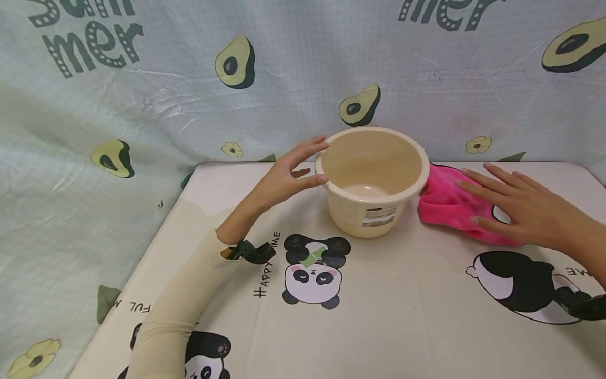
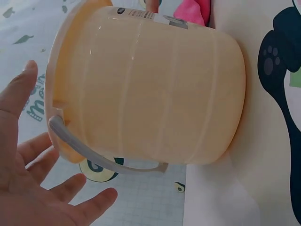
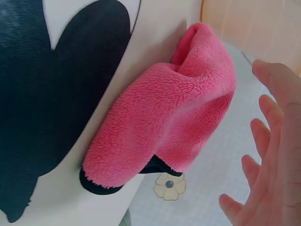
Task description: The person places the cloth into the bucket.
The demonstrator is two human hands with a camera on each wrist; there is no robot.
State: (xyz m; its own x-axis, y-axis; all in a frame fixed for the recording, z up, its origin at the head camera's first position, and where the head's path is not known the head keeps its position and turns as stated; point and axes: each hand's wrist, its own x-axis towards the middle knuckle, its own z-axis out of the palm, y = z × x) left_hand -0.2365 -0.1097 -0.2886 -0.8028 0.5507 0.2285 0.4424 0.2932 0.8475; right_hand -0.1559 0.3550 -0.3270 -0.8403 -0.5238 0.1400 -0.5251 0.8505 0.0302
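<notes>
A cream plastic bucket (image 1: 364, 210) stands upright toward the back of the table, its inside bare in the head view. Its grey handle (image 2: 103, 162) hangs down one side in the left wrist view. My left hand (image 1: 295, 168) is at the left of the bucket's rim, fingers spread and thumb apart. To the right of the bucket lies a crumpled pink fluffy cloth (image 3: 164, 103) with dark edging. Over that cloth hovers my right hand (image 1: 525, 208), fingers extended and spread; the right wrist view shows a gap between it and the cloth.
The table (image 1: 379, 316) wears a cream cover printed with pandas. Behind it hangs a pale curtain (image 1: 293, 79) with avocado prints, close to the table's back edge. A label (image 1: 379, 216) is stuck on the bucket's front.
</notes>
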